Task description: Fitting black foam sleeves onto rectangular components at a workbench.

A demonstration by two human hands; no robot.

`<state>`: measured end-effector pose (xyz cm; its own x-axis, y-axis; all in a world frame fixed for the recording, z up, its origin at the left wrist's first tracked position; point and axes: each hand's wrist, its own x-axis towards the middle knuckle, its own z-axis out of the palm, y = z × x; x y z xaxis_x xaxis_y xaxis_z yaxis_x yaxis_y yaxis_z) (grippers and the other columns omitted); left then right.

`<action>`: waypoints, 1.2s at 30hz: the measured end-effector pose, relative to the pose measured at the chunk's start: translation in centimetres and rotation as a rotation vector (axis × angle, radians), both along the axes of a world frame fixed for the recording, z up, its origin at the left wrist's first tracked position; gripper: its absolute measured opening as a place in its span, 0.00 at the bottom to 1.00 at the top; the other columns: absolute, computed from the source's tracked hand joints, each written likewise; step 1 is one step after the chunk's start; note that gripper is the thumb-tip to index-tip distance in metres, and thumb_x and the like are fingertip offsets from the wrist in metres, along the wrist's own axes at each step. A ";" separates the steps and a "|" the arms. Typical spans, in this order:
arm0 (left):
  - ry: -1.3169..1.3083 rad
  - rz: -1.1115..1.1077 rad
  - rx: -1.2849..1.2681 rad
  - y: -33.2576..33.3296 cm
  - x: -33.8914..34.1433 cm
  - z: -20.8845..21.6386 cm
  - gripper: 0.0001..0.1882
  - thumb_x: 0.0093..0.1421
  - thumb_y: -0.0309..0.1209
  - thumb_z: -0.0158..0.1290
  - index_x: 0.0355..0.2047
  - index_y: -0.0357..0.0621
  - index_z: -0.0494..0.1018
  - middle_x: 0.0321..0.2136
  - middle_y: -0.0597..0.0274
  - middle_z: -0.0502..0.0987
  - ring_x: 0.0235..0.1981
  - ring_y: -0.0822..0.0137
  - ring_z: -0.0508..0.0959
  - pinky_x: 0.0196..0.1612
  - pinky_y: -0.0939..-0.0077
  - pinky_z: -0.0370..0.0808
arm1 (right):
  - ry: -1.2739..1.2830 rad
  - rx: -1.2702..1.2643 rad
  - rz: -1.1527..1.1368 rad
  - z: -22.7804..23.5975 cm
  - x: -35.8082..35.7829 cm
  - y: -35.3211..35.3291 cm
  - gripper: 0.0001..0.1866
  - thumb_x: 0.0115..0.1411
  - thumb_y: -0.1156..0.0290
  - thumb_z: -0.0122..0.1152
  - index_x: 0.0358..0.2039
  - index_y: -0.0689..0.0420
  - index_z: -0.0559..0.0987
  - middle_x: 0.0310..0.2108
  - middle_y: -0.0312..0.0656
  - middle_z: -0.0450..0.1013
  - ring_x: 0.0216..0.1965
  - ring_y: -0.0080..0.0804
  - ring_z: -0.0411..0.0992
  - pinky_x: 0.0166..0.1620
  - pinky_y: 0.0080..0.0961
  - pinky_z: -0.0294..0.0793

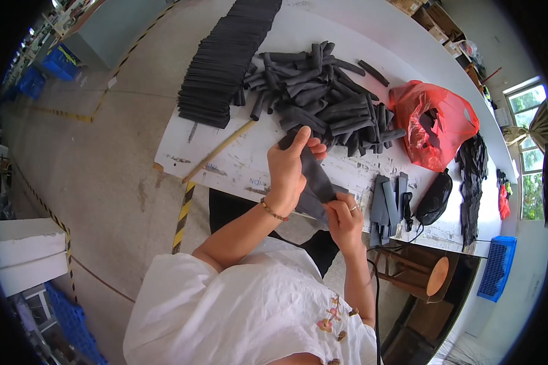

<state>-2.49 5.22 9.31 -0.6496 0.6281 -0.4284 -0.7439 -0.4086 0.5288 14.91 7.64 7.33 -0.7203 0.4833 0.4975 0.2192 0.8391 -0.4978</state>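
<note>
Between my hands a dark grey fabric strip (318,173) is stretched at a slant above the table's front edge. My left hand (288,167) grips its upper end, thumb pointing up, and my right hand (344,222) pinches its lower end. More dark fabric (310,204) hangs just beneath the strip, partly hidden by my hands. Past my left hand lies a loose heap of rolled or folded black fabric pieces (341,109). To its left, a long neat row of similar black pieces (228,61) runs away along the table.
A thin wooden stick (219,151) lies on the white table (237,176). Right of the heap are a red plastic bag (432,125), flat grey strips (385,204), a black pouch (435,199) and hanging black strips (471,188). A wooden stool (437,275) stands below, near a black cable (376,298).
</note>
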 end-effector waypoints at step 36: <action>-0.065 0.021 0.145 0.1 -0.1 -1.6 0.19 0.63 0.44 0.54 0.43 0.39 0.71 0.23 0.60 0.74 0.23 0.68 0.73 0.30 0.73 0.72 | 0.041 -0.145 -0.054 0.2 -1.8 0.6 0.10 0.49 0.83 0.66 0.31 0.63 0.74 0.34 0.47 0.72 0.30 0.44 0.72 0.31 0.30 0.72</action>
